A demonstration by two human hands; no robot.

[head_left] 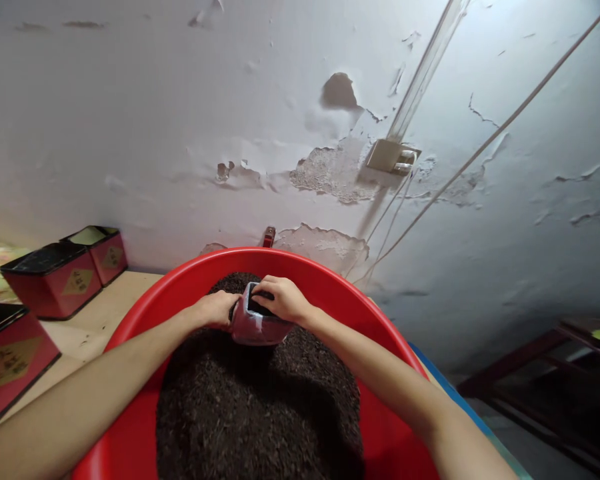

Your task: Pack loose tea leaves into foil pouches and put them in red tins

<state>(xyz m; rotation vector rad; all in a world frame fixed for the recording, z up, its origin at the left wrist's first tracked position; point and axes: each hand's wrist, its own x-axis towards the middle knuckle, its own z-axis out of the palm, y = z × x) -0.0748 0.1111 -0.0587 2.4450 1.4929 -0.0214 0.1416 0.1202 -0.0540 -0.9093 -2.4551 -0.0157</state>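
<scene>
My left hand point(217, 309) grips the left side of a small box-shaped container point(260, 331), pinkish with a clear plastic-like sheen. The container is tilted over a large red tub point(145, 307), and its mouth shows dark loose filling. My right hand point(283, 298) reaches over the rim from the right. Its bent fingers dip into the mouth, and their tips are partly hidden in the filling. Below both hands lies a heap of dark, shredded material point(230, 407) that looks like loose tea leaves.
Red tins with gold diamond labels stand to the left: one tin point(55, 283), a second point(107, 253), a nearer one point(13, 360). They sit on a light wooden surface point(83, 340). Behind is a peeling wall point(155, 133) with a socket point(393, 157) and hanging cord point(480, 155).
</scene>
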